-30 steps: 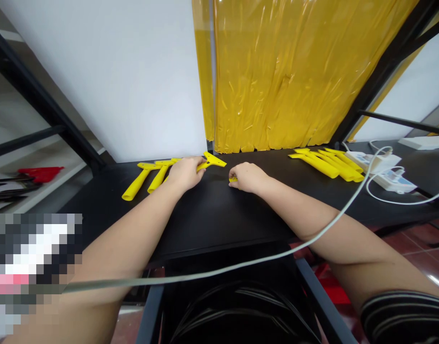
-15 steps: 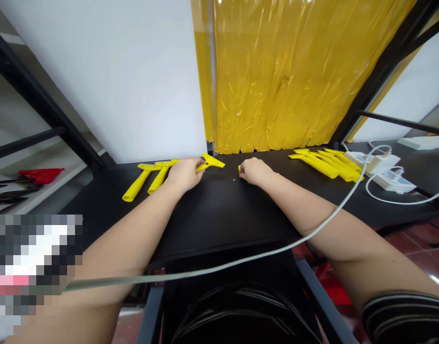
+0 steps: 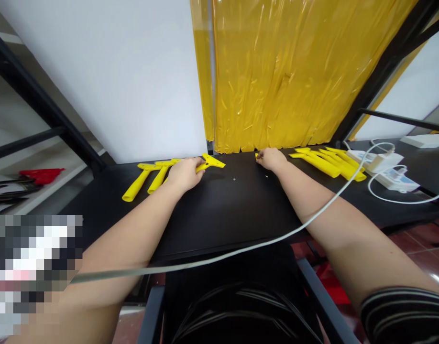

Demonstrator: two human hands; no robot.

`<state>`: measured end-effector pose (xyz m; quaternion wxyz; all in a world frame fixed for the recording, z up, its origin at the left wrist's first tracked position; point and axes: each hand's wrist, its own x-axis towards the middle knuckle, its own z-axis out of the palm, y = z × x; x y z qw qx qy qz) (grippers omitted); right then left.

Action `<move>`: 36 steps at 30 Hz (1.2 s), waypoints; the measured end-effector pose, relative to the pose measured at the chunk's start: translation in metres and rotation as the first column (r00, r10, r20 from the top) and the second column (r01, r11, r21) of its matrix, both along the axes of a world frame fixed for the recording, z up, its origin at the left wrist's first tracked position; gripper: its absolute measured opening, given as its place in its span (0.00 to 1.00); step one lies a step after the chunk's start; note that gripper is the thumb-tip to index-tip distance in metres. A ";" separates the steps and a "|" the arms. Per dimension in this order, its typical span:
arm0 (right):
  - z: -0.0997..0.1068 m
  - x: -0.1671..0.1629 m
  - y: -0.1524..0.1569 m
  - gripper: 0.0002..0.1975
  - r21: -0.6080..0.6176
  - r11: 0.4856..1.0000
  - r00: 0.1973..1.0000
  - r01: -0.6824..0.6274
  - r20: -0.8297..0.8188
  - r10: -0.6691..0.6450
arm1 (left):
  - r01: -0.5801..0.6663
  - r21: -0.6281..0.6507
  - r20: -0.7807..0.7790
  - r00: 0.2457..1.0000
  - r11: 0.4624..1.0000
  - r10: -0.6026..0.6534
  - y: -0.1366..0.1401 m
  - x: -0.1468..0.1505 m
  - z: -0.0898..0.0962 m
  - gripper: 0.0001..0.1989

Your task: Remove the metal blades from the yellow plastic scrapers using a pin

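My left hand (image 3: pixel 184 173) rests on the black table (image 3: pixel 219 215), closed over a yellow plastic scraper (image 3: pixel 211 162) whose wide head sticks out to the right of my fingers. To its left lie more yellow scraper handles (image 3: pixel 140 179). My right hand (image 3: pixel 272 158) is far back on the table near the yellow curtain, fingers closed around a small yellow piece (image 3: pixel 257 155) that peeks out at the fingertips. Two tiny pale specks, perhaps screws (image 3: pixel 234 179), lie on the table between my hands.
A pile of yellow scrapers (image 3: pixel 327 163) lies at the back right. White power strips (image 3: pixel 384 169) and a grey cable (image 3: pixel 312 217) cross the right side. The yellow plastic curtain (image 3: pixel 291 71) hangs behind. A shelf at left holds a red item (image 3: pixel 42 173).
My right hand has moved away from the table's middle, back and to the right toward the curtain, carrying the small yellow piece. My left hand has stayed on the scraper.
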<state>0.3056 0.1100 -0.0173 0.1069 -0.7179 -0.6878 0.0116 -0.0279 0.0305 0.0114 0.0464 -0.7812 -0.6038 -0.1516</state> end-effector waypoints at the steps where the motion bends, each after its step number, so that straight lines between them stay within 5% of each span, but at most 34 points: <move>1: 0.001 0.002 0.000 0.15 0.008 1.000 1.000 -0.001 -0.011 0.002 | 0.005 0.003 0.001 1.000 1.000 -0.005 0.000 -0.001 0.000 0.19; 4: 0.006 0.002 -0.005 0.15 0.079 0.993 0.995 -0.087 -0.038 0.091 | 0.012 0.009 0.000 1.000 1.000 -0.012 0.001 -0.002 -0.001 0.19; 6: 0.011 -0.005 -0.013 0.13 0.107 0.959 0.957 -0.261 -0.101 0.272 | 0.012 0.006 -0.002 1.000 1.000 -0.012 0.002 -0.002 -0.001 0.19; 9: 0.015 -0.023 -0.030 0.14 0.050 0.788 0.763 -0.613 -0.221 0.607 | 0.016 -0.005 0.004 1.000 1.000 -0.016 0.001 -0.001 0.000 0.19; 11: 0.016 -0.038 -0.040 0.14 0.007 0.675 0.658 -0.738 -0.213 0.722 | 0.019 -0.007 0.009 1.000 1.000 -0.019 0.001 0.000 0.000 0.19; 13: 0.015 -0.052 -0.047 0.10 -0.015 0.640 0.634 -0.768 -0.153 0.758 | 0.016 -0.004 0.006 1.000 1.000 -0.016 0.002 0.000 0.000 0.19; 18: 0.017 -0.062 -0.049 0.06 -0.079 0.667 0.670 -0.741 -0.023 0.742 | 0.019 0.003 -0.004 1.000 1.000 -0.019 0.003 -0.002 -0.002 0.20; 25: 0.035 0.002 -0.034 0.07 -0.016 0.912 0.911 -0.410 0.052 0.410 | 0.024 -0.006 0.008 1.000 1.000 -0.024 0.002 -0.002 -0.001 0.19; 30: 0.035 0.016 -0.032 0.07 -0.123 0.934 0.941 -0.337 -0.075 0.329 | 0.017 -0.019 -0.001 1.000 1.000 -0.017 0.002 -0.001 -0.002 0.20; 36: 0.030 -0.009 -0.035 0.08 -0.177 0.912 0.922 -0.369 0.051 0.383 | 0.020 -0.024 -0.015 1.000 1.000 -0.021 0.002 -0.001 -0.002 0.20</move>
